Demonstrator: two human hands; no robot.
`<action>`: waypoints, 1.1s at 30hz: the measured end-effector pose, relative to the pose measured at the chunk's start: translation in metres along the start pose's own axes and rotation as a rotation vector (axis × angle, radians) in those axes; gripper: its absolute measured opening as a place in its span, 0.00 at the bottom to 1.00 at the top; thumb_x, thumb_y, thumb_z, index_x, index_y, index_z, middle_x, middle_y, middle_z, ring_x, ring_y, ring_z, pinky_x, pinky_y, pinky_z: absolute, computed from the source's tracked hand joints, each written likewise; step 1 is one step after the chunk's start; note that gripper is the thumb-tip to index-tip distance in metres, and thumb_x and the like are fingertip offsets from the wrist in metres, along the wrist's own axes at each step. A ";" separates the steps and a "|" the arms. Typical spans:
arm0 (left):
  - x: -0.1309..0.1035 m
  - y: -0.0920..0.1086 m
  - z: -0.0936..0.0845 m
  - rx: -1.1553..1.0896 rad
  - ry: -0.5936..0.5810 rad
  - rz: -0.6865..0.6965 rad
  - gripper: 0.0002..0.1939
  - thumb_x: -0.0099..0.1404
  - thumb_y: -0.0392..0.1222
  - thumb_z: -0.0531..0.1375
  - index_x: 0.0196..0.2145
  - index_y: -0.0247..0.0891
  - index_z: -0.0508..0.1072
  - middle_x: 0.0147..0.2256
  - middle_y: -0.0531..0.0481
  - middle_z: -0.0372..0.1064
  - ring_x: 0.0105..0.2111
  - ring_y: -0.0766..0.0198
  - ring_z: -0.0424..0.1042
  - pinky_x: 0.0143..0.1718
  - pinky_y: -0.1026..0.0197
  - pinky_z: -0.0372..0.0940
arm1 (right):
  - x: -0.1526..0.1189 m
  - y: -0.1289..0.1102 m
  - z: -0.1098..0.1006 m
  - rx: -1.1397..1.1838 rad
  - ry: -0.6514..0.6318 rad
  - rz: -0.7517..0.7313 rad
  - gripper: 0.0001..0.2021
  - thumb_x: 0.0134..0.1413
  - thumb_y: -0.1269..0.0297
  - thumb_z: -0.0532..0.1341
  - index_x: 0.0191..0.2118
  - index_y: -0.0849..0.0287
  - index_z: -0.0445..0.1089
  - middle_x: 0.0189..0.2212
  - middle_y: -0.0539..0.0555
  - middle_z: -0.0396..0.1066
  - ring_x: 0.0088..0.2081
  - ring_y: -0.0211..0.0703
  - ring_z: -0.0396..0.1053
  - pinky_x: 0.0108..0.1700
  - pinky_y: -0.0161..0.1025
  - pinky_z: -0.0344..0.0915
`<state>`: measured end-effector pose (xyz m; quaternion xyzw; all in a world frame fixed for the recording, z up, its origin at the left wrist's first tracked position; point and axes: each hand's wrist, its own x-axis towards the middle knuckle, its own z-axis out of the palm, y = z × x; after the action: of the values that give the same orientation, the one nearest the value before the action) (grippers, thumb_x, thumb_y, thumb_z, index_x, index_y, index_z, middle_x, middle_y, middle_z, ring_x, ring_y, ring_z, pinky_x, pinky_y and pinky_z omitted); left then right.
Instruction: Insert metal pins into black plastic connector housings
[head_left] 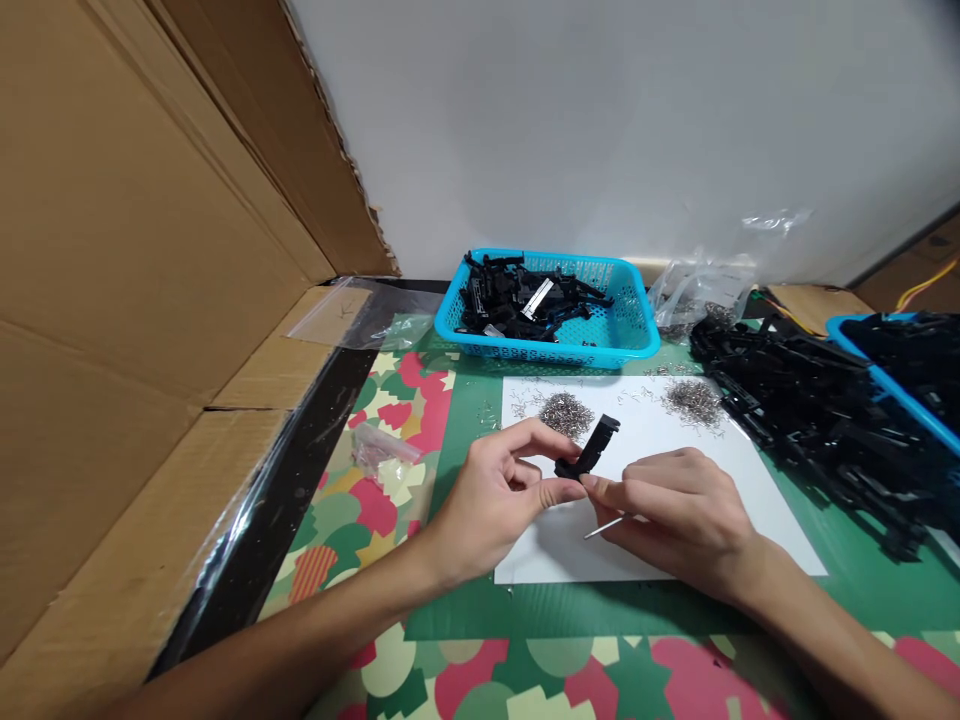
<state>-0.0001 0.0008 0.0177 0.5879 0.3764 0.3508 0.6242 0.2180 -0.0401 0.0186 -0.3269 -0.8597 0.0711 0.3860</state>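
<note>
My left hand point(495, 495) pinches a small black plastic part point(598, 447) between thumb and forefinger, above a white sheet of paper point(540, 560). The part tilts up to the right. My right hand point(679, 505) is closed around a thin metal rod point(604, 527), whose bare end points down and left; its handle, if any, is hidden in the palm. The right thumb and forefinger tips touch the lower end of the black part. On the sheet behind my hands lie two heaps of tiny screws, a left heap point(568, 413) and a right heap point(694, 402).
A blue basket point(555, 352) of black parts stands at the back. Loose black parts point(810, 410) are piled at the right, by another blue basket point(919, 408). Clear plastic bags lie at back left point(397, 310) and back right point(705, 290). Cardboard point(135, 250) walls the left side.
</note>
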 end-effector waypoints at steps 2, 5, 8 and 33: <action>0.001 -0.001 -0.001 -0.006 -0.011 -0.012 0.18 0.61 0.49 0.78 0.41 0.36 0.80 0.39 0.49 0.76 0.24 0.72 0.69 0.23 0.69 0.59 | 0.000 0.001 0.000 0.016 0.007 0.022 0.10 0.70 0.75 0.61 0.36 0.59 0.74 0.20 0.46 0.71 0.18 0.34 0.65 0.23 0.38 0.56; 0.002 -0.003 -0.003 -0.063 -0.035 -0.046 0.21 0.63 0.53 0.76 0.43 0.35 0.80 0.35 0.50 0.75 0.20 0.74 0.63 0.19 0.69 0.52 | -0.001 0.004 -0.002 0.045 0.054 0.041 0.07 0.70 0.75 0.62 0.42 0.61 0.78 0.22 0.48 0.75 0.19 0.35 0.69 0.22 0.35 0.60; 0.004 -0.004 -0.004 -0.198 -0.095 -0.092 0.22 0.65 0.55 0.75 0.43 0.34 0.79 0.25 0.56 0.67 0.16 0.77 0.50 0.16 0.69 0.42 | 0.001 0.005 -0.006 0.124 0.093 0.078 0.10 0.68 0.77 0.64 0.48 0.59 0.80 0.29 0.51 0.84 0.23 0.36 0.77 0.25 0.32 0.69; -0.006 -0.002 -0.003 0.531 0.071 0.355 0.06 0.65 0.37 0.72 0.41 0.35 0.86 0.36 0.46 0.85 0.19 0.71 0.59 0.20 0.65 0.57 | -0.004 0.014 -0.019 0.098 0.066 0.422 0.08 0.70 0.67 0.63 0.42 0.57 0.82 0.29 0.51 0.82 0.22 0.36 0.70 0.25 0.33 0.64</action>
<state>-0.0057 -0.0035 0.0160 0.7743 0.3676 0.3640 0.3644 0.2403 -0.0338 0.0241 -0.4825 -0.7547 0.1815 0.4059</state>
